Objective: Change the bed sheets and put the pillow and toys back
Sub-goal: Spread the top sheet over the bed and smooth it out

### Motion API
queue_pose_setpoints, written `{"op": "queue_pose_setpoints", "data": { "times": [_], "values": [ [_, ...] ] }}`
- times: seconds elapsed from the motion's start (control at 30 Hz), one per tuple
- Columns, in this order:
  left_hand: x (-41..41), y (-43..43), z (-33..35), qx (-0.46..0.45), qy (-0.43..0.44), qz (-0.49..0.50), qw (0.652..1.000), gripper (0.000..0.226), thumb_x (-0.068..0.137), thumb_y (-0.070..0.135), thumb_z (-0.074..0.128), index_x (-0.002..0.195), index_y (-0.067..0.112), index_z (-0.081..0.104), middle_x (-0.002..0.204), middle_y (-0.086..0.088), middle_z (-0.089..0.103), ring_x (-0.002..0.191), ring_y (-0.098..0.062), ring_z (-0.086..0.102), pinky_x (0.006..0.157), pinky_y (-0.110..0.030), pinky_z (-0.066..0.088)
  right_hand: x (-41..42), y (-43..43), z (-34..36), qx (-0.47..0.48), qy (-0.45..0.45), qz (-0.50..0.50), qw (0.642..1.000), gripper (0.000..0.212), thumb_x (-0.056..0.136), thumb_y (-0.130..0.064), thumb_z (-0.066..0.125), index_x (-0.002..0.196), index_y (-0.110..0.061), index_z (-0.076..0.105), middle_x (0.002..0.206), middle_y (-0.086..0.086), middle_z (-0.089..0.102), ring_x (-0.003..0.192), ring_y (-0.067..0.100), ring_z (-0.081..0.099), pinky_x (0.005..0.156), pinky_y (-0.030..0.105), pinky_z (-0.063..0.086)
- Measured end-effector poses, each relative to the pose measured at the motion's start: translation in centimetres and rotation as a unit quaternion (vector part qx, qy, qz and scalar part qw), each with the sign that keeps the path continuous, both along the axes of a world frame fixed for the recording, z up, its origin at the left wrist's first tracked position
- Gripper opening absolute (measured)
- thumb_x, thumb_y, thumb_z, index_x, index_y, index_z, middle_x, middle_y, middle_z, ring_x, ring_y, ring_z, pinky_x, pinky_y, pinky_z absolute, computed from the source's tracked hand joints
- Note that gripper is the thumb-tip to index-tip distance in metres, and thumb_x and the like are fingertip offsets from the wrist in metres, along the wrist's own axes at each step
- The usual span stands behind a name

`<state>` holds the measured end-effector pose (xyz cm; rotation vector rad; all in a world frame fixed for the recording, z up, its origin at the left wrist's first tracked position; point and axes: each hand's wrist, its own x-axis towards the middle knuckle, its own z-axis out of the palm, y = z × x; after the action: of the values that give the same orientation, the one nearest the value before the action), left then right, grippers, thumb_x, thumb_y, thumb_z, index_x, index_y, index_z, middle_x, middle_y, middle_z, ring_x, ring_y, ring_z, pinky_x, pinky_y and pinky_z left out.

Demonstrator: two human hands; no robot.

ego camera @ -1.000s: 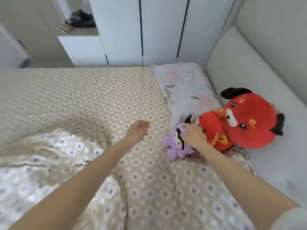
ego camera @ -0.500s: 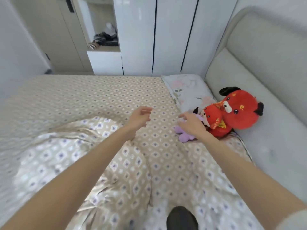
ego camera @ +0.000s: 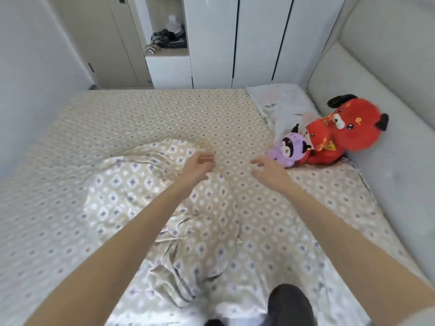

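Both hands hung slack-fingered, holding nothing: left hand mid-frame, right hand near the purple toy (red toy behind it).

White wardrobe doors with thin dark vertical gaps fill the far side. Left of them an open niche holds a heap of dark items, and a beige door stands farther left. A plain pale wall runs along the left and a padded grey headboard rises on the right. The light is soft and even.
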<state>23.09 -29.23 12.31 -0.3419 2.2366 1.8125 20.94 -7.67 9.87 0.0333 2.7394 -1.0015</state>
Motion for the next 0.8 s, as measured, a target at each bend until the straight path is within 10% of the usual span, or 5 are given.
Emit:
{"op": "queue_pose_setpoints", "data": {
  "times": [0.3, 0.8],
  "values": [
    [9.9, -2.0, -2.1, 0.018, -0.024, 0.066, 0.997, 0.029, 0.094, 0.003, 0.045, 0.119, 0.014, 0.056, 0.121, -0.002, 0.057, 0.098, -0.020, 0.061, 0.090, -0.036, 0.049, 8.3, -0.1, -2.3, 0.002, -0.035, 0.034, 0.999, 0.033, 0.091, -0.024, 0.055, 0.125, -0.024, 0.056, 0.131, 0.001, 0.051, 0.081, 0.008, 0.053, 0.068, 0.024, 0.041],
    [28.8, -7.8, -3.2, 0.015, -0.055, 0.234, 0.971, 0.032, 0.093, 0.000, 0.045, 0.123, 0.007, 0.054, 0.114, -0.002, 0.057, 0.094, -0.023, 0.058, 0.085, -0.035, 0.045, 22.5, -5.8, -1.9, -0.007, -0.084, 0.201, 0.976, 0.037, 0.093, -0.019, 0.050, 0.130, -0.021, 0.056, 0.130, 0.000, 0.054, 0.114, 0.017, 0.054, 0.091, 0.029, 0.044]
  ]
}}
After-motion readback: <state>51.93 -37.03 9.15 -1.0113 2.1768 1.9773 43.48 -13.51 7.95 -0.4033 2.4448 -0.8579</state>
